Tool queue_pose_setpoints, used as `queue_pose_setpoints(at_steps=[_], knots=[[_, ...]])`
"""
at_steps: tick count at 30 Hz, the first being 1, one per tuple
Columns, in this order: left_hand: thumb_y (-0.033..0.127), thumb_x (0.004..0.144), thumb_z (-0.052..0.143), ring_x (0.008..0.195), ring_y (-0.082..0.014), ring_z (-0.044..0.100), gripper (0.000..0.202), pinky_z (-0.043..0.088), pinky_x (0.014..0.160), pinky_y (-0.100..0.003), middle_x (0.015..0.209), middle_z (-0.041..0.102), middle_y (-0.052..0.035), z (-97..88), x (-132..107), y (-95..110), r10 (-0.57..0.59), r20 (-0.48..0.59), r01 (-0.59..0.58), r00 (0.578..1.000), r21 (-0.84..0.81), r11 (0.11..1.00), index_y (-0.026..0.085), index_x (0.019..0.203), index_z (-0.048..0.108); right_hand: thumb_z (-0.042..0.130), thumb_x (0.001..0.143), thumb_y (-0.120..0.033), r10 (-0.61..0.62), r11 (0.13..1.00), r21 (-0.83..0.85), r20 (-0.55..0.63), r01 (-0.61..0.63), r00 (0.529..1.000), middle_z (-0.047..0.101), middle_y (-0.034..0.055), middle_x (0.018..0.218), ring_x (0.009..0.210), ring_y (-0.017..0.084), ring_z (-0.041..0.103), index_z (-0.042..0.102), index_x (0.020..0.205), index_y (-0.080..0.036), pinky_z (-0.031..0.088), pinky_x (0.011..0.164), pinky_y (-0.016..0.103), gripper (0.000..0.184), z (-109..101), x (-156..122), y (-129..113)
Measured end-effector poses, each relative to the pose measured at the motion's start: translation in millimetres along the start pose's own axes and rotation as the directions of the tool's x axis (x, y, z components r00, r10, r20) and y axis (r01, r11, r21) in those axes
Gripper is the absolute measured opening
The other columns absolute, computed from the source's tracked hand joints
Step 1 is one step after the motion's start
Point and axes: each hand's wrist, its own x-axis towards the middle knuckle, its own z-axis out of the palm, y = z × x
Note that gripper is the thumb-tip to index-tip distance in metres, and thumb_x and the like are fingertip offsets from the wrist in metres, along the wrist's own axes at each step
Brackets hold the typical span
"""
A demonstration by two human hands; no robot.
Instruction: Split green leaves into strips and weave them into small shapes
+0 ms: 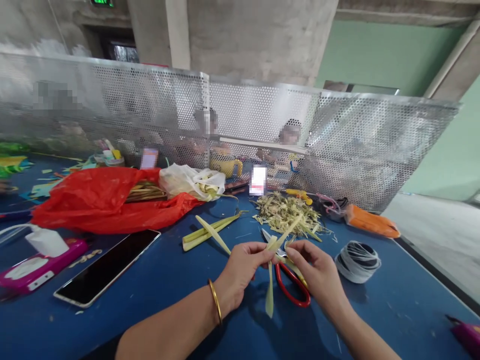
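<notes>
The left fingers (265, 254) pinch pale strips (269, 295); a green sign (102, 2) reads "EXIT".

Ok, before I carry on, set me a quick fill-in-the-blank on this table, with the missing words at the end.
1. The left hand pinches a pale strip, and the bangle on that wrist is ____.
2. The visible handle loop of the scissors is ____.
3. Beyond the right hand, by the screen, lies an ____ packet.

Missing words: gold; red; orange.
</notes>
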Motion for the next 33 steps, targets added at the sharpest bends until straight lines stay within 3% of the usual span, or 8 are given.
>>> queue_pose_setpoints(at_steps=[5,9,12,16,20,24,28,33], knots=[[0.035,0.068,0.069,0.053,-0.0083,0.04,0.022,0.022,0.045,-0.021,0.069,0.067,-0.0042,4.3,-4,1,-0.051,0.099,0.05,0.994,0.015,0.999,0.015,0.074,0.074,0.07,0.07,-0.053,0.196,0.925,0.31,0.106,-0.219,0.975,0.054,-0.0024,0.053,0.05,0.01,0.042,0.057,0.063,-0.016,0.031,0.049,0.022,0.039,10,1,7],[0.035,0.065,0.071,0.051,-0.0072,0.038,0.022,0.024,0.047,-0.021,0.065,0.064,-0.0029,6.5,-3,-1,-0.032,0.094,0.035,0.995,-0.028,0.999,0.014,0.071,0.073,0.072,0.066,-0.052,0.239,0.901,0.354,0.082,-0.253,0.967,0.058,-0.0001,0.056,0.053,0.011,0.045,0.059,0.064,-0.015,0.033,0.052,0.024,0.039,14,-1,9],[0.033,0.065,0.07,0.051,-0.0071,0.037,0.022,0.023,0.046,-0.021,0.064,0.062,-0.0024,6.1,0,-5,-0.048,0.039,0.05,0.998,-0.046,0.998,0.014,0.074,0.072,0.066,0.07,-0.056,0.263,0.912,0.287,0.145,-0.295,0.954,0.054,-0.0009,0.055,0.051,0.011,0.042,0.057,0.065,-0.016,0.031,0.049,0.024,0.042,13,1,11],[0.033,0.067,0.068,0.052,-0.0067,0.037,0.019,0.022,0.046,-0.02,0.064,0.061,-0.0017,2.6,5,-9,-0.048,-0.035,0.045,0.998,-0.084,0.995,0.014,0.07,0.069,0.056,0.08,-0.052,0.08,0.997,-0.003,0.244,-0.081,0.966,0.052,-0.0037,0.058,0.051,0.011,0.043,0.056,0.08,-0.018,0.031,0.049,0.023,0.034,7,3,10],[0.033,0.067,0.068,0.052,-0.0066,0.037,0.02,0.022,0.045,-0.02,0.065,0.06,-0.0022,-0.8,9,-9,-0.041,-0.1,0.03,0.994,-0.103,0.994,0.014,0.067,0.067,0.056,0.082,-0.036,-0.12,0.897,-0.393,0.222,0.202,0.968,0.062,-0.0022,0.068,0.06,0.015,0.054,0.053,0.097,-0.023,0.036,0.056,0.025,0.019,-2,1,2],[0.033,0.067,0.067,0.052,-0.0063,0.036,0.02,0.021,0.044,-0.02,0.066,0.06,-0.0026,-2.0,11,-10,-0.047,-0.096,0.036,0.994,-0.113,0.993,0.013,0.066,0.065,0.049,0.087,-0.03,-0.211,0.856,-0.412,0.273,0.313,0.938,0.063,-0.0009,0.071,0.065,0.015,0.057,0.054,0.102,-0.023,0.042,0.061,0.025,0.018,-6,0,-1],[0.034,0.068,0.067,0.05,-0.0055,0.035,0.021,0.02,0.043,-0.019,0.066,0.059,-0.0019,-2.3,11,-10,-0.056,-0.072,0.044,0.996,-0.158,0.986,0.013,0.064,0.063,0.052,0.086,-0.032,-0.261,0.806,-0.471,0.261,0.359,0.929,0.064,0.0029,0.082,0.075,0.018,0.059,0.056,0.095,-0.021,0.044,0.065,0.027,0.014,-4,1,0],[0.032,0.067,0.067,0.05,-0.0055,0.036,0.019,0.02,0.043,-0.019,0.065,0.059,-0.0021,-2.8,12,-11,-0.084,-0.065,0.072,0.994,-0.167,0.983,0.013,0.065,0.064,0.053,0.083,-0.024,-0.27,0.747,-0.551,0.259,0.371,0.927,0.065,0.0009,0.073,0.068,0.019,0.058,0.058,0.101,-0.022,0.042,0.064,0.029,0.019,1,-2,5]])
